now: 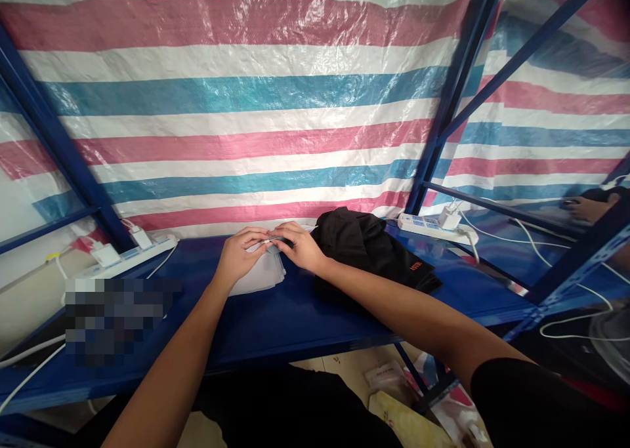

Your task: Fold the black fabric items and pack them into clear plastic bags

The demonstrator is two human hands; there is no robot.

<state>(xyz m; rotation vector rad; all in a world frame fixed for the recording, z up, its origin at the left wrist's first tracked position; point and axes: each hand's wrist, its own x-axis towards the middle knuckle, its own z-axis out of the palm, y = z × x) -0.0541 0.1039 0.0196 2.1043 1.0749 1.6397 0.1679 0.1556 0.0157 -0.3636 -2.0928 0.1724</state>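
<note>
Nearest, under the shelf edge, a few pale packets [394, 386] lie on the floor; I cannot count them exactly. Above them two bare forearms reach forward over the blue shelf [275, 320].

There are two hands of the person. The left hand [239, 254] and the right hand [301, 246] meet in the middle of the shelf, with fingers bent and the tips closed together on one small dark piece [278, 241] (it is too small to tell what it is). The piece sits between the fingertips of both hands, pinched from the left and from the right, just above the far edge of one stack of pale thin sheets [263, 276]. The stack lies flat on the shelf, and the left hand rests partly on it.

Just beside the right hand, touching its wrist side, lies one black garment [369, 244], crumpled, with a small orange print.

Farther back there are two white power strips. The left strip [147, 246] carries two white plugs, and the right strip [423, 225] carries one. White cables run from both.

At the far right, behind the blue frame, one hand of another person [588, 207] is seen, well apart.

Behind everything hangs one striped tarp [246, 107], with red, white and blue stripes.
</note>
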